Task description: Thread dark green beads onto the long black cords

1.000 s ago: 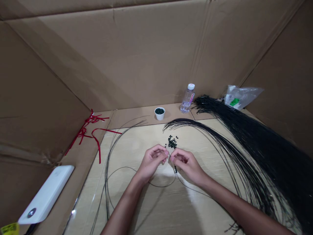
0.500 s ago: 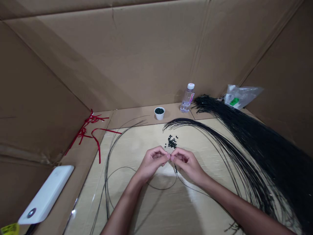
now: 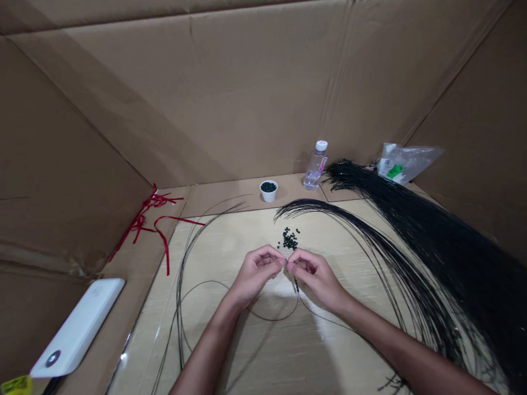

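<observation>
My left hand (image 3: 257, 271) and right hand (image 3: 315, 277) are closed into light pinches, the fingertips (image 3: 283, 263) almost meeting, and they seem to hold a thin black strand (image 3: 274, 320) between them; the pinch itself is too small for me to make out. A few dark beads (image 3: 296, 285) sit on the strand just below my right hand. A loose pile of the same beads (image 3: 290, 239) lies on the pale wood desk (image 3: 263, 356) just beyond my fingers. Farther off stand a white cup of beads (image 3: 268, 190) and a water bottle (image 3: 315, 165). A big sheaf of black strands (image 3: 453, 258) sweeps down my right side, and red ribbon (image 3: 142, 219) lies off to my left.
</observation>
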Tool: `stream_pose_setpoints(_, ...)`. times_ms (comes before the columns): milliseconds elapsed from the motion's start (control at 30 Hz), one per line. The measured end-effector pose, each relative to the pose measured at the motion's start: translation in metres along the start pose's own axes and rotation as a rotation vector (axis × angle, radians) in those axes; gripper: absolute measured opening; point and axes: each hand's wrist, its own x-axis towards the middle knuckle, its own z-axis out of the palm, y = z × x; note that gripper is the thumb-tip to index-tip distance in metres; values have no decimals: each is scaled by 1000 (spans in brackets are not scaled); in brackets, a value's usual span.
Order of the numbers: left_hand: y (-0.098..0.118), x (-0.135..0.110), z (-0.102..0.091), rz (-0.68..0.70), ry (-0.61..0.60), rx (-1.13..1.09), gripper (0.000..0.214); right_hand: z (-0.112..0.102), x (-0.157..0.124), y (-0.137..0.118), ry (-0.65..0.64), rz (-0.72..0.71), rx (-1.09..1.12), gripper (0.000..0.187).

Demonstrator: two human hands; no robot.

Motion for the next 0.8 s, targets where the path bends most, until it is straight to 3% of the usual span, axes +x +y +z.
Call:
stream_pose_setpoints(233, -3, -1, -3, 81, -45, 80, 30, -1, 0, 0, -3, -14, -26, 27)
stream_pose_setpoints(467, 10, -6, -18, 361, -139, 604, 19, 1, 0, 3, -19, -21, -125, 24)
stream_pose_setpoints(800, 18, -9, -23, 537, -199, 947, 20, 6, -1, -1, -36, -173, -329, 21)
